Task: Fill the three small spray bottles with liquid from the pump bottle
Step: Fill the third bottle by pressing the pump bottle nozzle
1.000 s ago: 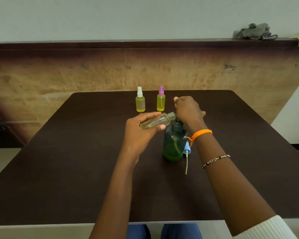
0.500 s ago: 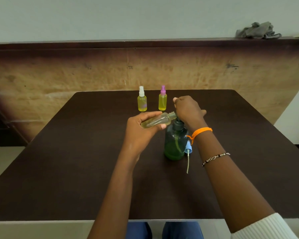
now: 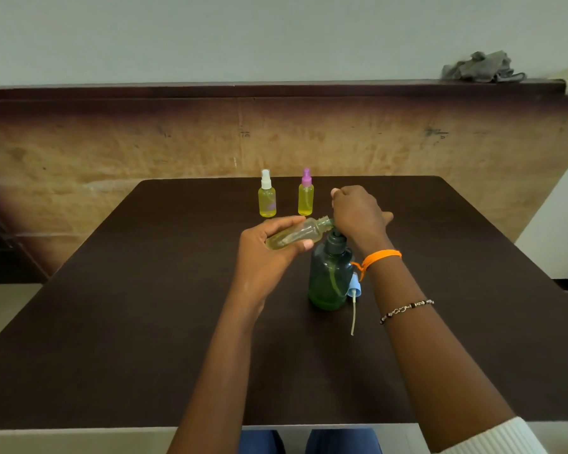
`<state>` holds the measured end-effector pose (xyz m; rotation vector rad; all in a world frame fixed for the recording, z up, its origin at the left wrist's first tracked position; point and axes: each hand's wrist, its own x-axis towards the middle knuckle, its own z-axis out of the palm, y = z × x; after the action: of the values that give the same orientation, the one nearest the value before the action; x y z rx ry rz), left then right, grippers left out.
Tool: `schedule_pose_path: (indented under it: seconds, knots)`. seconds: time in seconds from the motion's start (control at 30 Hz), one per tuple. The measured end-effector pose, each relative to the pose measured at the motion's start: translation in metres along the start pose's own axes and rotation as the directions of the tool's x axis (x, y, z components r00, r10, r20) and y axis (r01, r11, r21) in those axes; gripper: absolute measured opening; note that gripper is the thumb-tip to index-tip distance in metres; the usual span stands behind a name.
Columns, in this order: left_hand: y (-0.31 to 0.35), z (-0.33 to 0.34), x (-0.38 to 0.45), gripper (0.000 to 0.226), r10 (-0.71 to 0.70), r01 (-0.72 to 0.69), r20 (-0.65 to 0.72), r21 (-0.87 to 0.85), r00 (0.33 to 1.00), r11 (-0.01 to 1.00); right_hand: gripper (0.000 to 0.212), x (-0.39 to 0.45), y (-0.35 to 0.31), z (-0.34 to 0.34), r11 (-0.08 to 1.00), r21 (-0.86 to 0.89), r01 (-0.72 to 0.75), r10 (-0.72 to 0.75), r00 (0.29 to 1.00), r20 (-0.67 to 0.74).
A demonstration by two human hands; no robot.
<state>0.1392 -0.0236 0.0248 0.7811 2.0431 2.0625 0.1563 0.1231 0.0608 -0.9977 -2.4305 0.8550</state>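
1. My left hand (image 3: 263, 253) curled round the open spray bottle (image 3: 295, 235) at frame centre — thumb beneath, fingers over its body.
2. Its long axis lay nearly level, its threaded neck pointing right and slightly up, meeting the pump bottle (image 3: 329, 276) head.
3. My right hand (image 3: 358, 214) sat curled over that pump; what its fingers clasped, I could not tell.
4. The small bottle looked light, thin-walled and likely slick — I judged mid-body the safest hold, gently.
5. Two capped spray bottles, white-topped (image 3: 267, 198) and pink-topped (image 3: 305, 193), stood upright above centre; the blue sprayer (image 3: 354, 290) lay just right of the pump bottle.
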Motion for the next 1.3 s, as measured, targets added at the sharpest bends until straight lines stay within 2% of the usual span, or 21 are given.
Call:
schedule_pose_path:
  seconds: [0.13,0.43,0.67,0.87,1.13,1.3]
  knots:
    - [0.004,-0.002,0.0,0.036,0.01,-0.01,0.008,0.003,1.0,1.0,0.029,0.003,-0.007,-0.003,0.992,-0.118,0.049,-0.045,0.998,0.038]
    - [-0.004,-0.001,0.001,0.038,0.006,-0.006,-0.017,-0.006,1.0,1.0,0.029,0.0,-0.005,0.002,1.0,-0.025,-0.012,0.013,0.999,0.045]
    - [0.001,-0.001,-0.001,0.034,0.015,-0.015,-0.012,-0.038,1.0,0.999,0.032,0.005,-0.012,-0.001,0.99,-0.13,0.059,-0.051,0.997,0.06]
    - [-0.003,0.001,-0.002,0.036,0.01,-0.01,-0.017,-0.031,1.0,0.999,0.033,0.0,-0.002,-0.001,0.999,0.03,-0.018,0.017,0.999,0.036]
    - [0.001,-0.002,-0.002,0.035,0.026,-0.027,-0.009,-0.042,1.0,0.999,0.034,0.007,-0.013,-0.002,0.989,-0.133,0.064,-0.055,0.996,0.072]
    - [-0.006,0.0,-0.002,0.036,0.01,-0.011,-0.019,-0.041,1.0,0.999,0.03,0.003,-0.003,0.003,1.0,-0.021,0.008,-0.007,1.0,0.029]
